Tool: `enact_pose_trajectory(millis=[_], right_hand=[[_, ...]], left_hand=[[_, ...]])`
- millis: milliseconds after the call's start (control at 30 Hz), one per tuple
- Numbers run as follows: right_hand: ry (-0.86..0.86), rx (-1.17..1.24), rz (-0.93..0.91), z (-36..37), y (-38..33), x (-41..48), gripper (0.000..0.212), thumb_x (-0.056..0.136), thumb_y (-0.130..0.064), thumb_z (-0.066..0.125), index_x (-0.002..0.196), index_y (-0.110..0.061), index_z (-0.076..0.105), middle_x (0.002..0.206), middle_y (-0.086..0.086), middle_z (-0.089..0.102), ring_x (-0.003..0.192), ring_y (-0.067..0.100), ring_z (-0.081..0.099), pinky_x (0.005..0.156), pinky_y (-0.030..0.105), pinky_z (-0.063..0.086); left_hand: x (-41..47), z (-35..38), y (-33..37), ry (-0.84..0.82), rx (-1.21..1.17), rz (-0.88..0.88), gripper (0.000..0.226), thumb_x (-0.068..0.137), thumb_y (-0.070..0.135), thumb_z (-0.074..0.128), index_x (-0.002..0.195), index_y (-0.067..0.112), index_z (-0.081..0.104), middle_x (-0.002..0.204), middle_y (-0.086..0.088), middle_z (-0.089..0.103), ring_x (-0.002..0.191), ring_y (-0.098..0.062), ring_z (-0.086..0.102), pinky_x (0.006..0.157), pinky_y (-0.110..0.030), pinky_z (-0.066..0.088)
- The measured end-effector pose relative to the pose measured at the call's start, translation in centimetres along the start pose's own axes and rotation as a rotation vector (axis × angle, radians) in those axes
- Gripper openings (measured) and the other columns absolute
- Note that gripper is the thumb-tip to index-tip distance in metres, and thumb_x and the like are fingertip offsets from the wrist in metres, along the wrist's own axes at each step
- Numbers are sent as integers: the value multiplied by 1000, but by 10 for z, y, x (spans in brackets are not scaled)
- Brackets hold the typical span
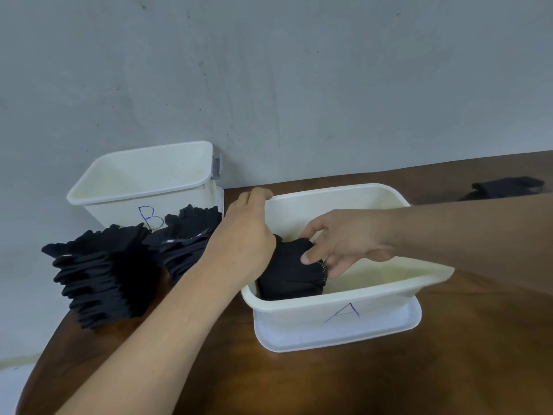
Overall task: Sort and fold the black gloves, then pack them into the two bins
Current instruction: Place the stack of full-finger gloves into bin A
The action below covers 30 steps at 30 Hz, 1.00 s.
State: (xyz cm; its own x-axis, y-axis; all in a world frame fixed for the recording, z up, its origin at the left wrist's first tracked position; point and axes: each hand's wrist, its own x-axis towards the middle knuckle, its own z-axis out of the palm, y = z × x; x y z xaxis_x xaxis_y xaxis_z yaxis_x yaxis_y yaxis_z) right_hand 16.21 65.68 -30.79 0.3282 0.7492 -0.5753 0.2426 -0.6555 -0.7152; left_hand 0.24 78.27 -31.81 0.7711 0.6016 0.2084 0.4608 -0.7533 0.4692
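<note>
A folded glove bundle [287,274] is lodged in the left end of bin A [338,322], close against its left and near walls. It is flanked by 2 hands. The right hand [344,244] is closed on its right side, thumb laid on top and fingers curled down the edge. The left hand [245,235] is pushed in at the left wall with its fingertips hidden, so its hold cannot be told. The bundle's long axis is judged to run from near wall to far wall. 2 more stacks [98,274] are seen on the desk [299,384], just left of bin A and in front of bin B [143,187], nearer the left hand.
</note>
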Motion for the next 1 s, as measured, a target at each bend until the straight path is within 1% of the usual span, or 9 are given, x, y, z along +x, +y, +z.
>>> enact_pose_trajectory(millis=[100,233,333,433,500,633,800,900,1000], right_hand=[[10,-18,-51,-19,-4,-16,38,96,-21,80,131,-25,66,125,5,70,96,26,80,78,33,66],[143,92,-234,-63,12,-58,30,95,-9,77,122,-22,74,119,3,77,105,22,78,87,34,65],[267,176,-367,-89,43,-88,29,95,-6,77,120,-20,76,116,-4,79,109,16,76,93,31,63],[455,268,-446,-110,89,-111,30,94,-8,79,119,-23,76,115,-8,79,108,11,75,98,33,60],[591,309,-451,-123,124,-121,29,94,-11,80,117,-28,76,114,-12,78,106,8,75,99,32,58],[939,322,-383,-145,198,-124,24,98,-17,77,110,-38,77,110,-17,77,105,1,72,95,30,58],[1346,269,-330,-158,269,-94,35,98,-13,74,120,-39,69,126,-16,62,116,0,59,100,29,56],[1421,186,-330,-172,291,-69,49,92,-21,80,134,-39,62,142,-14,50,133,9,47,107,21,46],[1410,148,-319,-177,308,-51,53,90,-30,83,138,-37,61,147,-16,45,136,7,40,106,14,35]], left_hand=[[1,-5,3,-22,82,59,54,103,4,48,153,24,39,153,0,47,135,-21,46,104,-36,46],[15,-11,29,-23,137,187,50,104,5,47,149,28,45,148,8,49,134,-16,43,107,-38,45],[32,-1,67,-62,48,329,34,109,19,46,140,33,52,137,17,54,128,-7,47,100,-30,43],[55,20,113,-110,14,432,25,109,31,49,133,34,56,129,20,58,121,-5,53,102,-34,47],[72,36,148,-161,20,472,25,110,31,47,132,33,57,129,17,60,118,-5,56,98,-32,48],[107,75,215,-265,39,543,27,111,23,40,127,31,61,114,14,62,90,0,57,78,-26,42],[159,130,282,-410,116,589,27,112,30,40,126,27,63,119,10,64,106,-12,60,81,-27,43],[194,164,319,-471,171,556,29,112,39,41,121,24,63,119,6,65,111,-18,61,82,-32,42],[226,196,345,-553,217,474,44,112,48,38,125,15,63,125,0,67,116,-26,62,88,-36,46]])
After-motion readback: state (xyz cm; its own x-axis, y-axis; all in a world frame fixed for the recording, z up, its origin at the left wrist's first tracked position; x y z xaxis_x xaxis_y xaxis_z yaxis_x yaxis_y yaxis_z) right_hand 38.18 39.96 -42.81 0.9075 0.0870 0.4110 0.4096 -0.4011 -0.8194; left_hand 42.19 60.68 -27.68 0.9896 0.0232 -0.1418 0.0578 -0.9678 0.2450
